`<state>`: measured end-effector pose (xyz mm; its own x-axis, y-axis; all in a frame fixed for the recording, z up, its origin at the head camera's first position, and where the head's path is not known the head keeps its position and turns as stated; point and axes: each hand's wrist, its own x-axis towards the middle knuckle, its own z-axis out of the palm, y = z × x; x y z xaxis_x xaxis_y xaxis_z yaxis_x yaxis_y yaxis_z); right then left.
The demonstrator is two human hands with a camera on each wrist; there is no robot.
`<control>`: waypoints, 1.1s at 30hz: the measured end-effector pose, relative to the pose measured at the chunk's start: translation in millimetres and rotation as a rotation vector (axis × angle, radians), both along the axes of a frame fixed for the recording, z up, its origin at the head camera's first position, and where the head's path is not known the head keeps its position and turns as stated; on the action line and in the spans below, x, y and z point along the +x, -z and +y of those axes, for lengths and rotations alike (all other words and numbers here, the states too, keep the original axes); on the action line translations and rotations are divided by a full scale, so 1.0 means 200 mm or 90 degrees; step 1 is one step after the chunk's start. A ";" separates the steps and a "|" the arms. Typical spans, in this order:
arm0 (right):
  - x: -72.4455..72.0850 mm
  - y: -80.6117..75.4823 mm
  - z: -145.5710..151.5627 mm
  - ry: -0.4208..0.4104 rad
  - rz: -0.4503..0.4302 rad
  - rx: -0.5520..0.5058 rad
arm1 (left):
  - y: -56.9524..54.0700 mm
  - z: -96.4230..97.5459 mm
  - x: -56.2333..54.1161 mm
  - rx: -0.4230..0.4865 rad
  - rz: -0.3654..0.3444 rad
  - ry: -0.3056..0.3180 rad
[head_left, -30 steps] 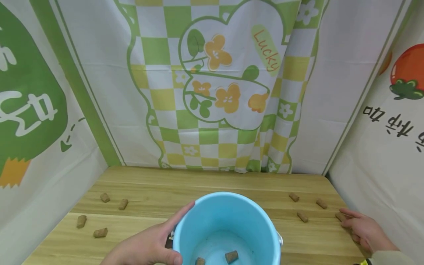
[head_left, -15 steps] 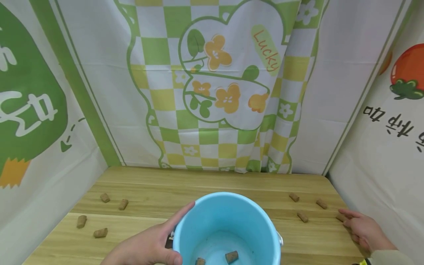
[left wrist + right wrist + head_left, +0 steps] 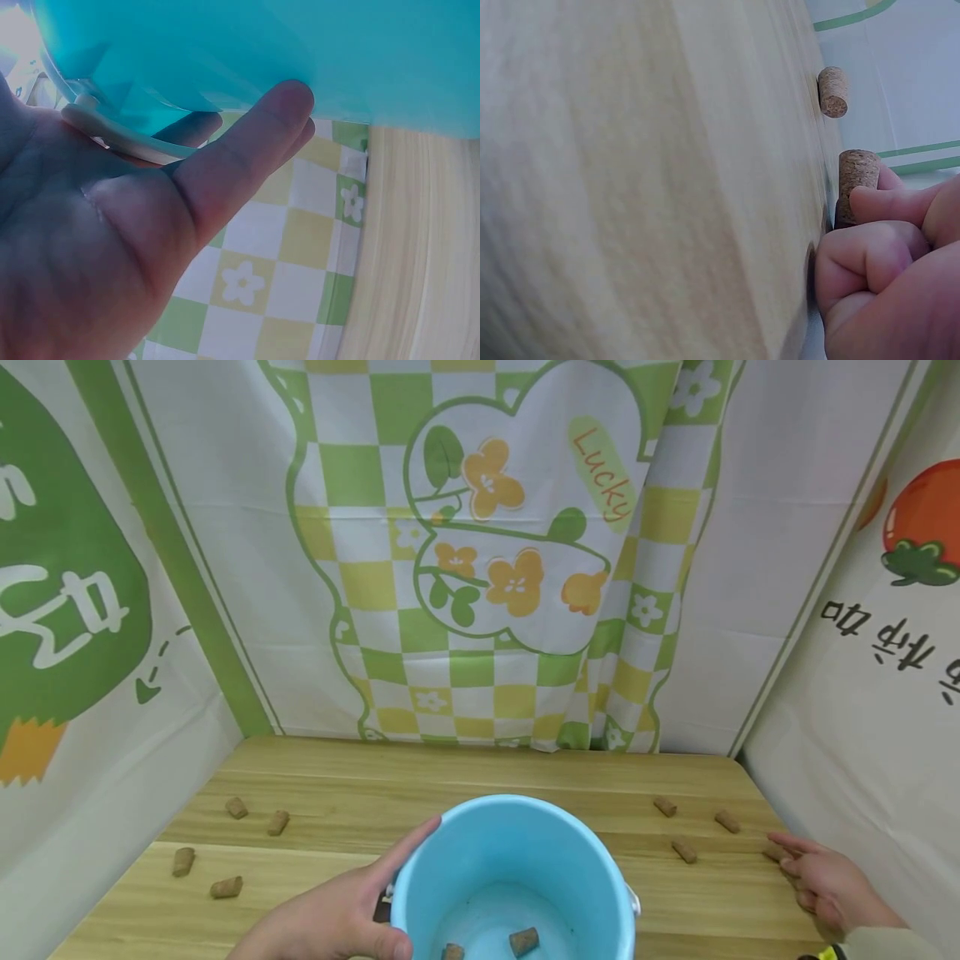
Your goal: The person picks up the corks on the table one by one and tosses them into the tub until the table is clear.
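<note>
A light blue bucket (image 3: pixel 517 822) stands at the near middle of the table, with two corks (image 3: pixel 524 941) visible on its bottom. My left hand (image 3: pixel 337 902) rests against the bucket's left side, thumb and index finger spread along the rim. In the left wrist view its fingers (image 3: pixel 247 154) lie nearly straight against the outer wall, by the white handle (image 3: pixel 127 135). At the table's right edge my right hand (image 3: pixel 828 881) pinches a cork (image 3: pixel 857 171) between thumb and index finger; its other fingers are curled. That cork is partly hidden by the fingers.
Three loose corks (image 3: pixel 684 851) lie on the wooden table (image 3: pixel 450 768) left of my right hand. Several more corks (image 3: pixel 227 887) are scattered on the left side. Printed cloth walls (image 3: pixel 495 693) border the table at the back and sides.
My right hand has shifted very slightly to the right at the cork. The left hand and the bucket have stayed in place.
</note>
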<state>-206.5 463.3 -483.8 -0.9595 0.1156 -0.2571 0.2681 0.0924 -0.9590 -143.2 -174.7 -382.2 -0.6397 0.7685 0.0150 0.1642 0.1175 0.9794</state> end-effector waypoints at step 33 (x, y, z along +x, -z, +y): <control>0.00 0.00 0.05 -0.005 -0.045 -0.268 | 0.00 0.01 0.00 0.011 -0.028 0.010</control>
<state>-206.6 473.8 -484.2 -0.9381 -0.0210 -0.3457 0.3357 -0.3012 -0.8925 -143.6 -173.4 -381.5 -0.6277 0.7785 0.0002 0.1225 0.0985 0.9876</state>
